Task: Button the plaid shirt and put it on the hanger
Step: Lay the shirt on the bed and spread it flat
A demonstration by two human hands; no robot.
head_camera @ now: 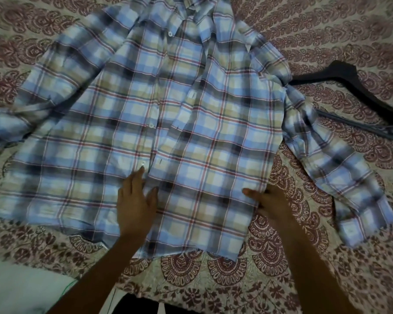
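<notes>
On patterned bedspread [270, 257]: plaid shirt [145, 105], laid flat, front up, collar at far end, sleeves spread to both sides.

Placket unfastened over most of its visible length; white buttons [151, 125] on one edge, buttonholes on the other. Black hanger [340, 73] beside the shirt's right shoulder, partly under the sleeve. Left hand [135, 205] flat on the lower placket, fingers together. Right hand [268, 202] at the shirt's side edge, fingers curled on the fabric; exact grip cannot be told. No legible writing.
</notes>
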